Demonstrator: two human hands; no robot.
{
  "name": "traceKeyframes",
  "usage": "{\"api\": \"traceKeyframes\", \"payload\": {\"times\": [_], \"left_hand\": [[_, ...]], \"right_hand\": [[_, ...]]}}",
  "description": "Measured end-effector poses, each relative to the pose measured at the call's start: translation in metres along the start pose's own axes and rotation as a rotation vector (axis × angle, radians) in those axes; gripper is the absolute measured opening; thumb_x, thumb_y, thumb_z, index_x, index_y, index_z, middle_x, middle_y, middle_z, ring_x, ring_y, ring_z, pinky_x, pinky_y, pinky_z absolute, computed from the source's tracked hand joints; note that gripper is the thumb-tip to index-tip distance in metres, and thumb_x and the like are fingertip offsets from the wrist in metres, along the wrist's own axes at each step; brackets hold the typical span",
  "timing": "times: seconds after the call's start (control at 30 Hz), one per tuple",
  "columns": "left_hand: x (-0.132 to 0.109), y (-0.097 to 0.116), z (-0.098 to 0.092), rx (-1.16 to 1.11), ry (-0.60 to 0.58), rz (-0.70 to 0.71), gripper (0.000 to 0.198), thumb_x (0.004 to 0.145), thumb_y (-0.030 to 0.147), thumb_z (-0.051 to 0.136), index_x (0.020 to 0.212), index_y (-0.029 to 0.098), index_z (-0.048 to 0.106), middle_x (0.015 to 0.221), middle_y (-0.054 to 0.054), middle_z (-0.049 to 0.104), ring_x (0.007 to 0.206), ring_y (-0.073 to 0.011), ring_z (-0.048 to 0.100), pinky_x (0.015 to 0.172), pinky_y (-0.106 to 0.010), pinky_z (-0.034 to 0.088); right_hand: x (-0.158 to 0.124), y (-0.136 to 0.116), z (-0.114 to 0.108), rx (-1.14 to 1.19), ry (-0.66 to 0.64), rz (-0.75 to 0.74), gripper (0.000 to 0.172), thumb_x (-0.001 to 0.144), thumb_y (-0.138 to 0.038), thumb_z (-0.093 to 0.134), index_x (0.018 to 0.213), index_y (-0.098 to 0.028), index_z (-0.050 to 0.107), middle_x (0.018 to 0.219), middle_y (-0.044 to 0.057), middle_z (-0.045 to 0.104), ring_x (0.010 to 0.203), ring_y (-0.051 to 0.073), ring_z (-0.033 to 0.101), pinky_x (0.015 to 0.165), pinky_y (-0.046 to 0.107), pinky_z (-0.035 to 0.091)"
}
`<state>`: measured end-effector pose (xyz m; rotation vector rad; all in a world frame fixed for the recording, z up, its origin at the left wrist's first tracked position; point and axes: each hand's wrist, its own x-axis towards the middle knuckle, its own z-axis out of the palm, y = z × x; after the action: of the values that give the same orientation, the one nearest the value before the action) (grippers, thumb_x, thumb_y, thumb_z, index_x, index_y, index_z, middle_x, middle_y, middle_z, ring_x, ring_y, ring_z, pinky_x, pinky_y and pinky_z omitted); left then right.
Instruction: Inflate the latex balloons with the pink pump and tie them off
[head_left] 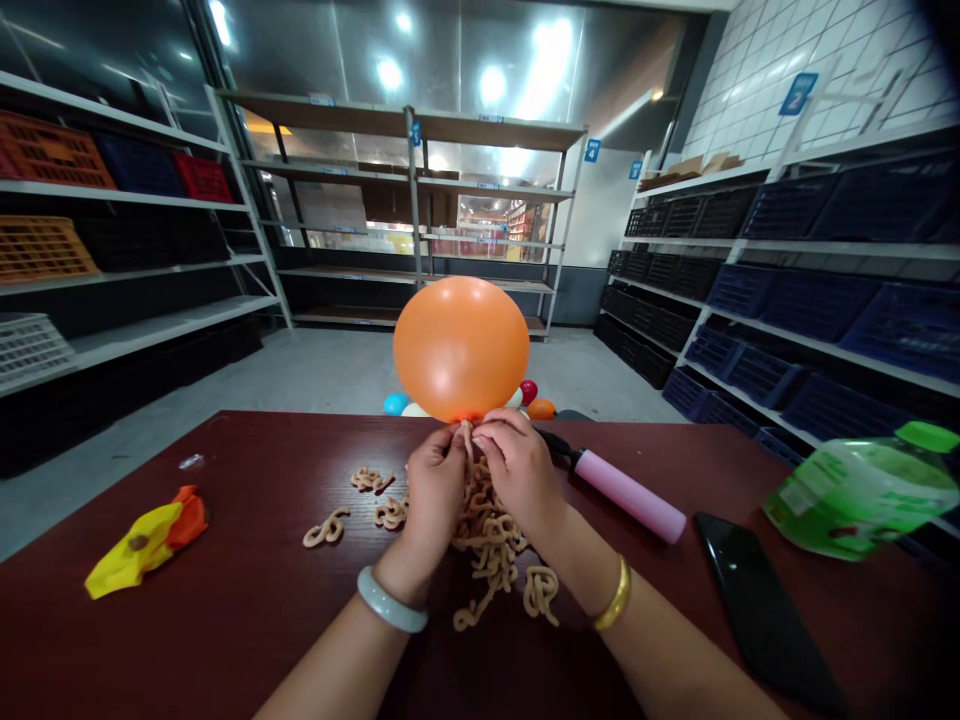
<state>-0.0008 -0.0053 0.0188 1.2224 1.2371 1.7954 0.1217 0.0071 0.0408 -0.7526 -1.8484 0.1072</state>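
Note:
A big inflated orange balloon (461, 345) stands upright above the far edge of the table, its neck down between my hands. My left hand (439, 480) is closed in a pinch just under the balloon, beside a tan strand (469, 440) that hangs from the neck. From the other side my right hand (523, 470) pinches at the same neck; its fingertips partly hide what they grip. Below both hands lies a pile of tan looped strands (491, 545), which look like rubber bands. Smaller clumps lie around the pile.
On the dark red table (262, 620) are a flat yellow and orange balloon (146, 540), a pink hand pump (630, 495), a black phone (761, 605) and a green-filled bottle (855, 495). Small balloons (541, 408) show beyond the far edge. Shelves with crates (802, 310) stand around.

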Motion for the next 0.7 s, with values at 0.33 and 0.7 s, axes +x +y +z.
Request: {"api": "traceKeyframes", "payload": {"times": [0.33, 0.7], "left_hand": [[-0.005, 0.001, 0.005, -0.133, -0.105, -0.099, 0.025, 0.083, 0.040, 0.069, 0.086, 0.016, 0.078, 0.064, 0.000, 0.061, 0.053, -0.0101, 0.044, 0.052, -0.021, 0.035], [-0.005, 0.002, 0.005, -0.128, -0.036, -0.052, 0.021, 0.080, 0.034, 0.071, 0.087, 0.016, 0.078, 0.078, -0.005, 0.072, 0.075, -0.0175, 0.063, 0.071, -0.026, 0.049]], "right_hand": [[0.006, 0.018, 0.001, 0.367, 0.010, 0.253, 0.009, 0.080, -0.015, 0.069, 0.083, -0.022, 0.066, 0.085, 0.001, 0.065, 0.079, 0.017, 0.062, 0.072, 0.030, 0.051], [0.007, 0.005, -0.006, 0.153, -0.013, 0.164, 0.011, 0.085, -0.016, 0.064, 0.077, -0.023, 0.059, 0.084, 0.003, 0.061, 0.082, 0.018, 0.059, 0.074, 0.031, 0.050]]}}
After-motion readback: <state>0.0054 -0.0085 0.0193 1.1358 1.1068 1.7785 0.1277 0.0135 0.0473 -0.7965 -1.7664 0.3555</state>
